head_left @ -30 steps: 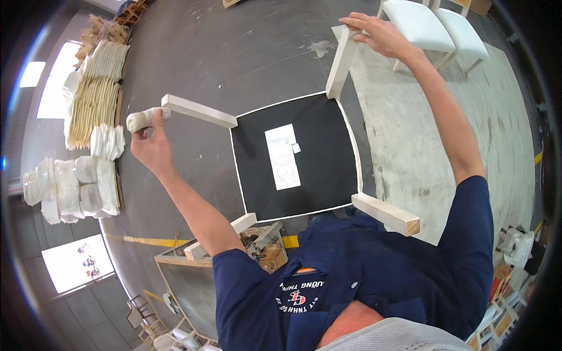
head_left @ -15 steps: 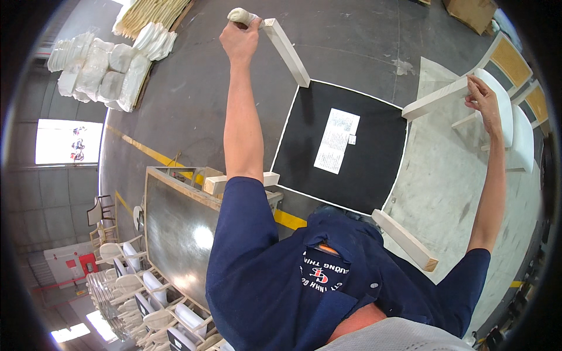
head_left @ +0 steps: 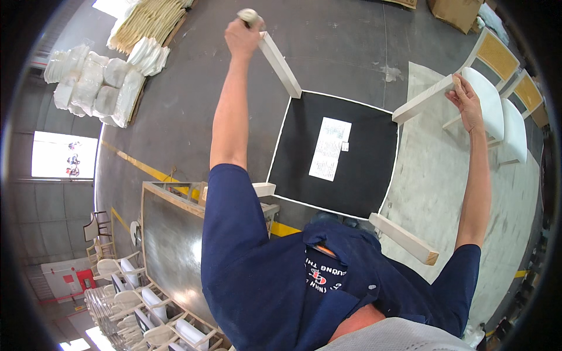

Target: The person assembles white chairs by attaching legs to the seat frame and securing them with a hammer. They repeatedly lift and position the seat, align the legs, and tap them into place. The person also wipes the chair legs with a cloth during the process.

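- And here's the stool, bottom side up right in front of the person's chest, its legs pointing outward; what bears it from below is hidden.
- Legs? Count them, all four stand at the corners: far-left leg, far-right leg, near-right leg, and near-left leg, partly behind the left sleeve.
- The black cover is on, pale edging all round, a printed sheet lying over its middle.
- So the build looks complete, I'd judge; no loose part or open corner shows. The wood looks pale and plain, and whether the legs want more work, these pictures can't settle.
- Over to the left hand! Fingers curled closed round a pale roll, blurred, right up by the tip of the far-left leg; whether the roll touches the wood, I can't tell.
- Now the right hand: half open, fingers bent, at the tip of the far-right leg. Firm grip or light touch? Can't tell.
- Just beyond it, white-seated chairs.
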`<action>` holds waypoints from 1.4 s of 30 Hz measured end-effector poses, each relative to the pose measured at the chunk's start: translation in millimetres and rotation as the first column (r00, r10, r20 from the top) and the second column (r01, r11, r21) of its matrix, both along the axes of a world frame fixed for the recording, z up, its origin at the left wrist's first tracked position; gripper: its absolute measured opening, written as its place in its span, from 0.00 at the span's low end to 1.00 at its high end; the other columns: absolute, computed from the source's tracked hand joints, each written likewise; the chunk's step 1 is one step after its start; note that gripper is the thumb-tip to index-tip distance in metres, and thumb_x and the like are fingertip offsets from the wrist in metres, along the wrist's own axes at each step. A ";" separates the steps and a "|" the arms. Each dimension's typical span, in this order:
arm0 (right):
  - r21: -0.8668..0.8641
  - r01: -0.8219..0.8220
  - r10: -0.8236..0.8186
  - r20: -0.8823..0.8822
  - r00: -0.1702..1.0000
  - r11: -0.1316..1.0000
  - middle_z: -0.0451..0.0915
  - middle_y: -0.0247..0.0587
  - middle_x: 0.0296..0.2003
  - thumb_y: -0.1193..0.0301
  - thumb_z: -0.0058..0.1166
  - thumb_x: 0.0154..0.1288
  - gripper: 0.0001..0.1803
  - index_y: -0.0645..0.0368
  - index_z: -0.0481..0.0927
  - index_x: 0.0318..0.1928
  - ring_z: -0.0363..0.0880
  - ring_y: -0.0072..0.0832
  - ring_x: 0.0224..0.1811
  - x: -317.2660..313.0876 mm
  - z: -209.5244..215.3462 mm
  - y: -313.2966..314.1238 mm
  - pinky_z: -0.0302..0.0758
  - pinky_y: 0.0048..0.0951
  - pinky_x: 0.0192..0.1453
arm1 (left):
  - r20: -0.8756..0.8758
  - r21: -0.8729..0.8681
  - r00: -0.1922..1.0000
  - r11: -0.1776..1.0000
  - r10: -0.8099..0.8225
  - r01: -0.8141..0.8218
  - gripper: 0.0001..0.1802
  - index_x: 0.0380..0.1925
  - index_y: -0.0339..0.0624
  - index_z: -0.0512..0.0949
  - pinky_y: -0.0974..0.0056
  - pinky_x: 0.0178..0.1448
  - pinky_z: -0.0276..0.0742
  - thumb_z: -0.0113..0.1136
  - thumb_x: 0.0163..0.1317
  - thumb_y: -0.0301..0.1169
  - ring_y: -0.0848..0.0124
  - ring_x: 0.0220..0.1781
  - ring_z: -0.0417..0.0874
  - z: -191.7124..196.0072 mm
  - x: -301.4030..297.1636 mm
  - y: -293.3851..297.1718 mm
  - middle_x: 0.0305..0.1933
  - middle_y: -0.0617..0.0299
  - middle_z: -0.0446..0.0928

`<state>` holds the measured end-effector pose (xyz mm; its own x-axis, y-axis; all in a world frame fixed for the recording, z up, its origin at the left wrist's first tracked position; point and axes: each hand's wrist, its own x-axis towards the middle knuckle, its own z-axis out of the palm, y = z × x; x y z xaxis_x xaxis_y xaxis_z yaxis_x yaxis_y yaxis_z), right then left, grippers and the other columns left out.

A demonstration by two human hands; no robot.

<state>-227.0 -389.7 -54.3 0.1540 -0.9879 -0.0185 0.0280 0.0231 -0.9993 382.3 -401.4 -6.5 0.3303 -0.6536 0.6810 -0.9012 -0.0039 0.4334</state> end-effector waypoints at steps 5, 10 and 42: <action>0.052 0.077 -0.083 0.128 0.988 0.996 0.75 0.25 0.43 0.65 0.49 0.73 0.22 0.58 0.70 0.64 0.75 0.15 0.38 6.2 1.5 8.5 0.77 0.33 0.61 | 0.002 -0.002 0.991 0.991 0.132 -0.132 0.20 0.30 0.35 0.82 0.52 0.47 0.79 0.71 0.48 0.43 0.48 0.41 0.84 3.1 -22.9 8.5 0.33 0.50 0.83; -0.096 0.028 0.000 0.280 0.960 0.995 0.75 0.29 0.38 0.65 0.54 0.71 0.21 0.61 0.74 0.59 0.76 0.19 0.38 11.9 -23.4 -5.6 0.80 0.37 0.58 | -0.134 0.116 0.988 0.991 0.079 -0.064 0.16 0.33 0.37 0.84 0.56 0.44 0.78 0.68 0.54 0.40 0.55 0.38 0.86 5.1 -75.0 105.6 0.35 0.50 0.85; 0.760 0.236 0.268 -0.474 0.839 0.606 0.77 0.48 0.53 0.60 0.52 0.70 0.29 0.64 0.68 0.64 0.80 0.33 0.46 88.8 -238.9 663.3 0.80 0.33 0.45 | 0.427 0.887 0.858 0.320 -0.286 -0.335 0.07 0.34 0.44 0.78 0.53 0.29 0.78 0.57 0.55 0.32 0.57 0.30 0.86 -343.0 87.4 575.9 0.24 0.57 0.82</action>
